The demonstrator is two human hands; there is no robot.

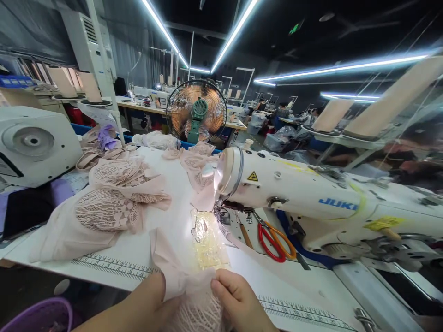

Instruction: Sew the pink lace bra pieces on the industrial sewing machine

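Low in the view, a pale pink garment piece with white branching lace (199, 295) is stretched between my hands at the table's front edge. My right hand (238, 297) pinches its right edge between thumb and curled fingers. The left hand (154, 295) grips the left side, its fingertips mostly hidden behind the cloth. Just beyond lies the sewing machine's shiny, yellowish taped plate (209, 242), lit by the lamp under the needle area. The white JUKI sewing machine (277, 184) stands on the right. Another pink fabric piece (204, 198) lies behind its needle.
Lace garment pieces (107, 207) are heaped on the left. Red-handled scissors (272, 244), orange-handled scissors (284, 240) and a wooden-handled tool (245, 235) lie under the machine arm. A fan (197, 110) stands behind the table. A purple basket (41, 313) is at lower left.
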